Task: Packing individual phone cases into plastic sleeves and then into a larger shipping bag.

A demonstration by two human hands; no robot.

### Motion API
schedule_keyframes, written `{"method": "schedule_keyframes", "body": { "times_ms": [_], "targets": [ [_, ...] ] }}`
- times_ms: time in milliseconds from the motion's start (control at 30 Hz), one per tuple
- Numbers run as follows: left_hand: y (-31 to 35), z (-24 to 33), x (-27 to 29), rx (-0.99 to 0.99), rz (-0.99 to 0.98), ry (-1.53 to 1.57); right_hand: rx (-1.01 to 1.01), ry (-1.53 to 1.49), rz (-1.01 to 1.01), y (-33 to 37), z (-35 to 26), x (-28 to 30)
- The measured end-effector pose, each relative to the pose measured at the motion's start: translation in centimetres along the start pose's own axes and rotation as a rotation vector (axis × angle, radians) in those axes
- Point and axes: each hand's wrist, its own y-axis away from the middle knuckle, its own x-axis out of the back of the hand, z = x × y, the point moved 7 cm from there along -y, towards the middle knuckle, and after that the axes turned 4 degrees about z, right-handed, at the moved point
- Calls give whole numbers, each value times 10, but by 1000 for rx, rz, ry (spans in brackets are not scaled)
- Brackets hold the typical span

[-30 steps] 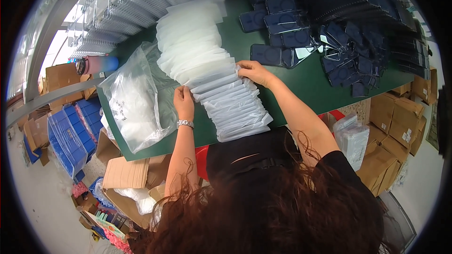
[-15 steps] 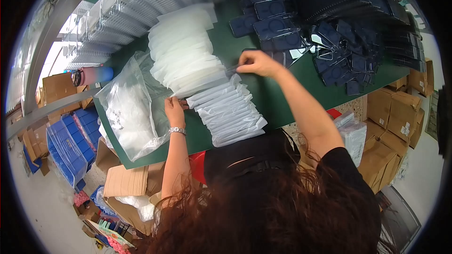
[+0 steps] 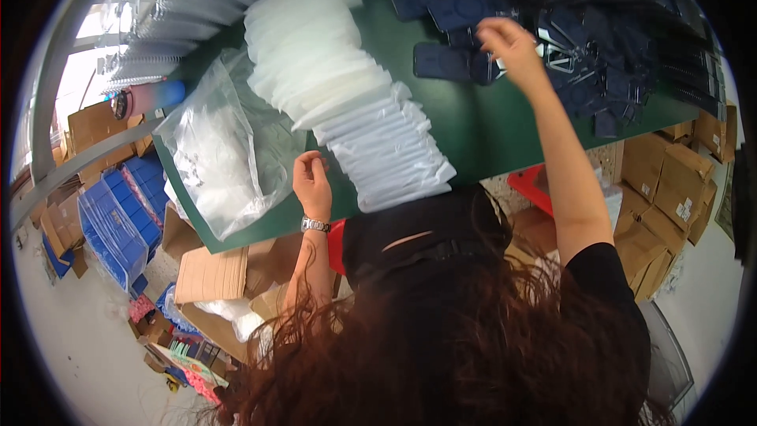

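My right hand (image 3: 511, 49) hovers over the dark blue phone cases (image 3: 461, 12) at the back right, its fingers stretched out and slightly blurred; nothing shows in it. Beside the near end of a long row, my left hand (image 3: 313, 181) has its fingers curled in, with no object visible in them. That row runs across the green table: thin whitish plastic sleeves (image 3: 303, 39) overlap at the far part, and wrapped flat packets (image 3: 390, 150) lie in the near part. One dark phone case (image 3: 441, 61) lies flat, left of the right hand.
A clear plastic bag (image 3: 217, 154) with white contents lies left on the green table (image 3: 378, 24). A loose heap of dark cases (image 3: 599, 71) is at the right. Clear trays (image 3: 173, 8) line the back left. Cardboard boxes (image 3: 674, 181) and blue crates (image 3: 118, 221) stand beside the table.
My right hand has moved from the row to the phone cases, farther and right. My left hand has drawn back from the sleeves' edge. The view has shifted slightly.
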Motion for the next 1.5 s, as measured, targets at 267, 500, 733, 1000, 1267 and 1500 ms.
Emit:
{"method": "schedule_keyframes", "body": {
  "times_ms": [267, 500, 733, 1000, 1267, 1500],
  "targets": [
    [93, -15, -10, -48, -543, -388, -207, 227, -773, 198, 64, -114],
    [101, -15, -10, -150, -451, -588, -256, -61, -407, 228, 79, -121],
    [110, -13, -10, -285, -390, -666, -77, -89, -418, 227, 49, -116],
    [122, -14, -16, -381, -282, -632, -102, -2, -454, 218, 60, -106],
    [125, -22, -18, -313, -304, -628, -185, -38, -262, 169, 110, -5],
    [126, -23, -18, -119, -390, -577, -295, 23, 31, 127, 143, 85]
  ]
}}
